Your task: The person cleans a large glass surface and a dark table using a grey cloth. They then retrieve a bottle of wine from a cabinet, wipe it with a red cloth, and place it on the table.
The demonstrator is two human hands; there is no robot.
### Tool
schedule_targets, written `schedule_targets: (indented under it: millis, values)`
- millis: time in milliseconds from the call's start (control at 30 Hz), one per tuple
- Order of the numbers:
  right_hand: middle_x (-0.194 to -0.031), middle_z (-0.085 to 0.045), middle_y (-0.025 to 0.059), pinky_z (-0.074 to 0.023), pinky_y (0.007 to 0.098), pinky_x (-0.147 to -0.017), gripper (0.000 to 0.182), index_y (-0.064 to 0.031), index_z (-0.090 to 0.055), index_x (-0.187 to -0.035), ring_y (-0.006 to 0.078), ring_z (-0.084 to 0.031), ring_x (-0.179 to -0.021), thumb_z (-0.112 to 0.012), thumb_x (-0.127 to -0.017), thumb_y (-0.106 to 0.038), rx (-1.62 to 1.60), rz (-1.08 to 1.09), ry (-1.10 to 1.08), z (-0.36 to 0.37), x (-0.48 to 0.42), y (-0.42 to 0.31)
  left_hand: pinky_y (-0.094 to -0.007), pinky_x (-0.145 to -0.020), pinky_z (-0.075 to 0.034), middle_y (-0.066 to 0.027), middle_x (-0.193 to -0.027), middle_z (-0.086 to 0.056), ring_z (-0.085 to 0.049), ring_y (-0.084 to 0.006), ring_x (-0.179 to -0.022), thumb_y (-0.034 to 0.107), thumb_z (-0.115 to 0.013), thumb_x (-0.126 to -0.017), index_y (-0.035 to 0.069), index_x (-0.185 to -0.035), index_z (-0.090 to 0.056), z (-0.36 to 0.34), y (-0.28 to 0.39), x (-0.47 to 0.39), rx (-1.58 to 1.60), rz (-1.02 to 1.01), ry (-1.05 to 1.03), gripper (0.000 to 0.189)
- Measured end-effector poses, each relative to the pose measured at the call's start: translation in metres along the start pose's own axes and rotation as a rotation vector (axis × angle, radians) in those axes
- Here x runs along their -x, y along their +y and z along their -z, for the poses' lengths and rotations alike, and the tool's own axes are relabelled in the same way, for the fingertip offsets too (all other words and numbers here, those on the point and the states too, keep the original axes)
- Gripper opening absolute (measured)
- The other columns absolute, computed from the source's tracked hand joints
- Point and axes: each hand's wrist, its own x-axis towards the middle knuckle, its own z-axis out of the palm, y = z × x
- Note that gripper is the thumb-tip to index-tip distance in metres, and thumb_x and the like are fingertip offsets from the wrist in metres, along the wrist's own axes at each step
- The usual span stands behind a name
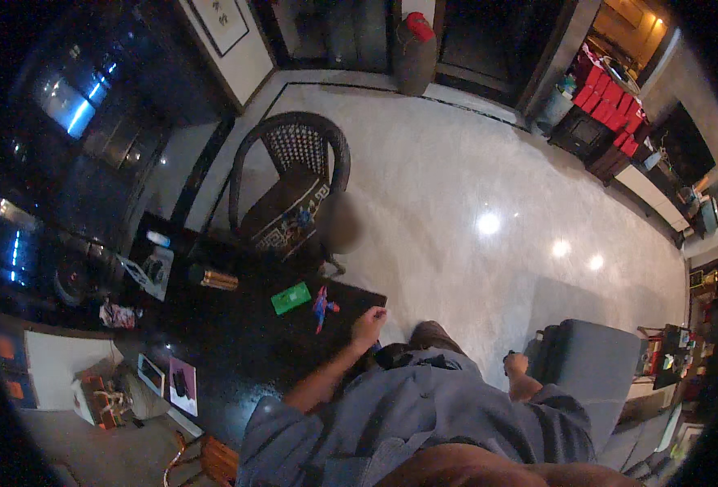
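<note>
My left hand (369, 329) is at the corner of a dark glossy table (237, 341), its fingers curled. Whether it holds anything is too small to tell. Close to it on the tabletop lie a red and blue toy figure (321, 309) and a flat green box (291, 298). On the other side of my body, my right hand (517, 364) hangs low beside a grey upholstered seat (596, 359). A small dark object (508, 358) shows at its fingers; its kind is unclear.
A dark armchair (342, 146) with a woven back stands at the table's far side, a blurred brown shape (339, 224) next to it. Farther along the table are a golden-brown object (219, 280) and a purple-bordered sheet (183, 385). Red packages (605, 91) are stacked by the wall.
</note>
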Motion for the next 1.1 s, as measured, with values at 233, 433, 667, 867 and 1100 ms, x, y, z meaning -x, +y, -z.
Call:
schedule_targets:
  millis: [233, 433, 667, 867, 1100]
  values:
    - [-0.087, -0.072, 0.0178, -0.0555, 0.0428, -0.076, 0.032, -0.0016, -0.073, -0.088, 0.0338, -0.071, -0.087, -0.065, -0.084, -0.032, 0.166, 0.414, 0.116, 0.102, -0.071, -0.136, -0.0338, -0.078, -0.052, -0.0097, -0.096, -0.071, -0.068, -0.0209, -0.089, 0.027, -0.064, -0.093, 0.007, -0.108, -0.068, -0.056, 0.005, -0.093, -0.013, 0.104, -0.094, 0.026]
    - [-0.093, -0.072, 0.0184, -0.0511, 0.0363, -0.078, 0.034, -0.0016, -0.069, -0.106, 0.0284, -0.069, -0.087, -0.054, -0.098, -0.031, -0.796, 0.547, 0.161, 0.141, -0.202, -0.272, -0.0304, -0.081, -0.052, -0.0081, -0.099, -0.071, -0.068, -0.018, -0.093, 0.025, -0.065, -0.092, 0.007, -0.111, -0.068, -0.101, 0.095, -0.17, 0.109, -0.038, -0.261, 0.026]
    - [-0.095, -0.072, 0.0157, -0.0512, 0.0343, -0.078, 0.028, -0.0015, -0.065, -0.115, 0.0216, -0.069, -0.086, -0.052, -0.101, -0.022, -1.163, 0.692, -0.12, 0.314, -0.224, -0.436, -0.0316, -0.078, -0.053, -0.0067, -0.094, -0.072, -0.069, -0.0179, -0.086, 0.025, -0.064, -0.094, 0.006, -0.113, -0.066, -0.111, 0.184, -0.294, 0.037, -0.02, -0.171, 0.027]
    - [-0.092, -0.07, 0.0095, -0.0508, 0.0332, -0.078, 0.031, 0.0001, -0.064, -0.116, 0.017, -0.064, -0.085, -0.052, -0.102, -0.026, -1.245, 0.793, -0.465, 0.409, -0.261, -0.558, -0.0341, -0.084, -0.052, -0.0115, -0.121, -0.065, -0.065, -0.0227, -0.101, 0.025, -0.068, -0.091, 0.003, -0.129, -0.057, -0.091, 0.234, -0.431, 0.072, -0.041, -0.093, 0.044]
    - [-0.093, -0.067, 0.0072, -0.0486, 0.0306, -0.08, 0.035, 0.0031, -0.062, -0.116, 0.0132, -0.058, -0.087, -0.053, -0.103, -0.028, -1.154, 0.92, -0.443, 0.491, -0.336, -0.683, -0.0405, -0.095, -0.047, -0.0084, -0.138, -0.054, -0.054, -0.024, -0.121, 0.03, -0.073, -0.087, 0.012, -0.138, -0.05, -0.071, 0.325, -0.607, 0.111, -0.2, -0.244, 0.059]
